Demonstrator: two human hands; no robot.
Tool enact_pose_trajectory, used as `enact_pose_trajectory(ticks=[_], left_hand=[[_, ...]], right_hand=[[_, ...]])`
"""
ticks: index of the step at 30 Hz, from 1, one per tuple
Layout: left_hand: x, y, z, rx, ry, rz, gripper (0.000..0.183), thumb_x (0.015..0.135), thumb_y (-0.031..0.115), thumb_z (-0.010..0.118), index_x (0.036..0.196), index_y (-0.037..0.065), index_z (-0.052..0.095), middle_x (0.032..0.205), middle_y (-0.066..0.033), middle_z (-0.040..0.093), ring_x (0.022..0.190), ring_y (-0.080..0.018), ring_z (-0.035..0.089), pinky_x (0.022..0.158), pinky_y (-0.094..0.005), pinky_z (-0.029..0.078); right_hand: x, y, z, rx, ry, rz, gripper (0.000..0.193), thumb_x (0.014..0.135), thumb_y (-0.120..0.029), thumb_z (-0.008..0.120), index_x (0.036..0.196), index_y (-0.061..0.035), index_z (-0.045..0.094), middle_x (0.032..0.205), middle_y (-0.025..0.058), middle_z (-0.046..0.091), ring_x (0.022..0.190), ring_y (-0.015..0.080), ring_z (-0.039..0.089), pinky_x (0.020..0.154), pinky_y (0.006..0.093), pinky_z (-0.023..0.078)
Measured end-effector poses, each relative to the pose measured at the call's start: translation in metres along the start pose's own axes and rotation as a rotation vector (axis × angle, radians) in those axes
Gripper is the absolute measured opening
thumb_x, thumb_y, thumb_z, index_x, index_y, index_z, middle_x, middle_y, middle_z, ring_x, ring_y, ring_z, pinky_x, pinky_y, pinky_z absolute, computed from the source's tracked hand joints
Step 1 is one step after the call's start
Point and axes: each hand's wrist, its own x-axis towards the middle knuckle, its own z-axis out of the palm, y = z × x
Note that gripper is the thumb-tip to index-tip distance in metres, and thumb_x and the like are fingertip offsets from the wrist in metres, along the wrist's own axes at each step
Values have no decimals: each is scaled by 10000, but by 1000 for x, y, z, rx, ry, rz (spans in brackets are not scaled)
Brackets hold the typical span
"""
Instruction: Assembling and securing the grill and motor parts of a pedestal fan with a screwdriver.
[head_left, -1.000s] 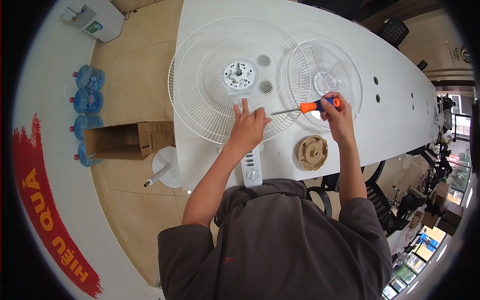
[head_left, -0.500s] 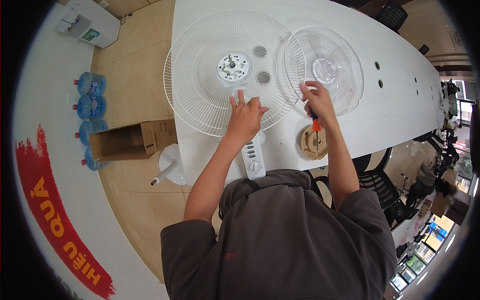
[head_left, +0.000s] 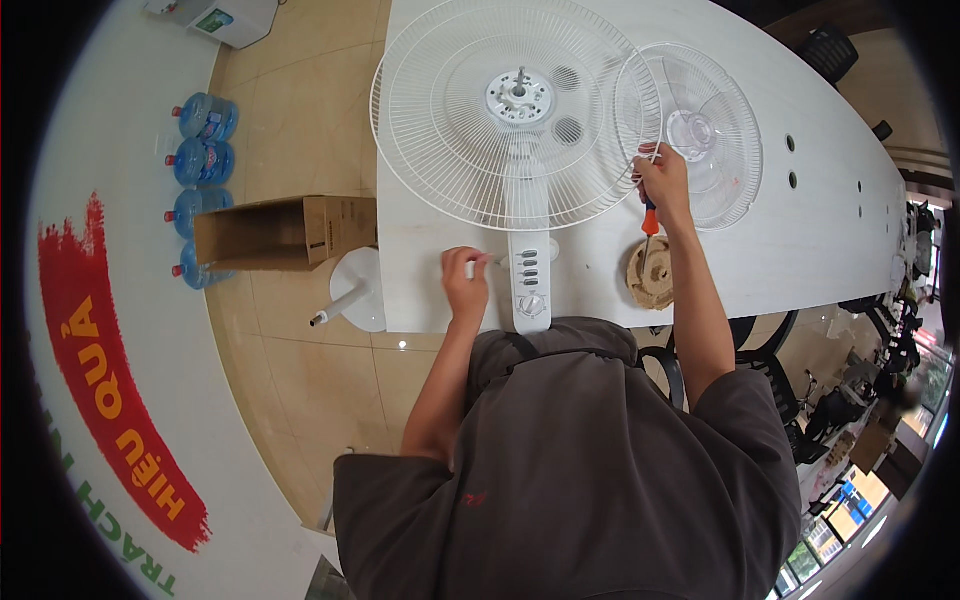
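Note:
A white fan grille [head_left: 450,160] lies over the fan body on the table, around a round white motor plate [head_left: 519,95] with a metal shaft. Below it runs the control panel [head_left: 530,270], with a row of buttons and a dial, its end close to my waist. My left hand [head_left: 464,285] is just left of the panel, fingers curled and pinched; anything between them is too small to make out. In my right hand [head_left: 664,180], at the grille's right edge, is a screwdriver [head_left: 651,222] with an orange and dark handle, its tip pointing toward me.
Clear plastic fan blades [head_left: 690,135] lie to the right, partly under the grille. A brown moulded pulp piece [head_left: 652,275] sits near the table's front edge. Left of the white table [head_left: 800,240] stand an open cardboard box [head_left: 270,235], a round white base with a pole [head_left: 355,292] and several water bottles [head_left: 205,160].
My left hand has left the grille and come down beside the control panel, its fingers curling in. My right hand keeps the screwdriver near the grille's edge. The whole view has shifted.

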Motion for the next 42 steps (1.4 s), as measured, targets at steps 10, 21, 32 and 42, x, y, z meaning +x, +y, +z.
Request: enact_pose_trajectory(ticks=[10, 21, 32, 42], left_hand=[[1, -49, 39, 211, -239, 124, 224, 732, -42, 759, 922, 28, 665, 968, -123, 678, 968, -330, 606, 842, -442, 497], [115, 123, -53, 149, 322, 316, 220, 874, 50, 741, 1060, -16, 644, 1098, -159, 645, 1051, -311, 599, 930, -413, 476], [238, 120, 64, 272, -545, -68, 580, 859, 347, 783, 1252, -48, 622, 1329, -229, 609, 1247, -358, 513, 1065, -443, 421], [242, 92, 85, 184, -520, 17, 437, 822, 135, 802, 1222, 47, 650, 1190, -141, 665, 1225, -301, 524, 1033, -394, 450]], right_hand=[[-2, -2, 2, 32, -1, -13, 175, 834, -22, 604, 989, 58, 601, 633, 70, 601, 435, 103, 494, 379, 293, 349], [0, 10, -8, -25, -9, -72, 252, 844, -65, 620, 1060, 61, 597, 671, 103, 652, 468, 123, 543, 414, 296, 409], [-36, 27, 16, -99, 97, -83, 275, 891, -111, 627, 1096, 70, 595, 672, 161, 680, 572, 209, 670, 549, 326, 505], [-21, -85, -62, 46, 99, -200, 412, 863, -54, 777, 1160, -25, 493, 755, -9, 520, 576, 66, 474, 555, 181, 406]])
